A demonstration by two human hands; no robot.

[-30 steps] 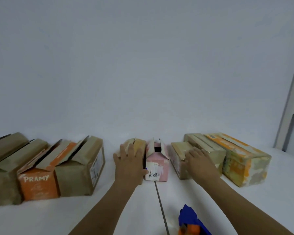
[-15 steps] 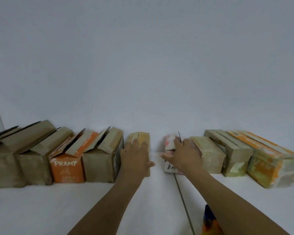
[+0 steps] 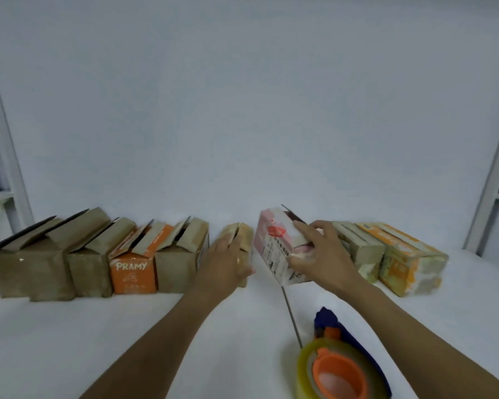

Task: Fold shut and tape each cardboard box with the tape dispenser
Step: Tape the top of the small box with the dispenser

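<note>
- The white bench (image 3: 69, 341) fills the lower frame.
- Open-flapped brown boxes (image 3: 26, 269) and an orange box (image 3: 133, 273) line the left; closed boxes (image 3: 409, 260) sit at right.
- The tape dispenser (image 3: 340, 370) lies at lower right, untouched.
- The pink box (image 3: 274, 246), tilted at centre, is gripped by the right hand (image 3: 326, 257), fingers curled round it.
- The left hand (image 3: 222, 266) rests, fingers straight, on the small tan box (image 3: 241, 234) beside it.
</note>
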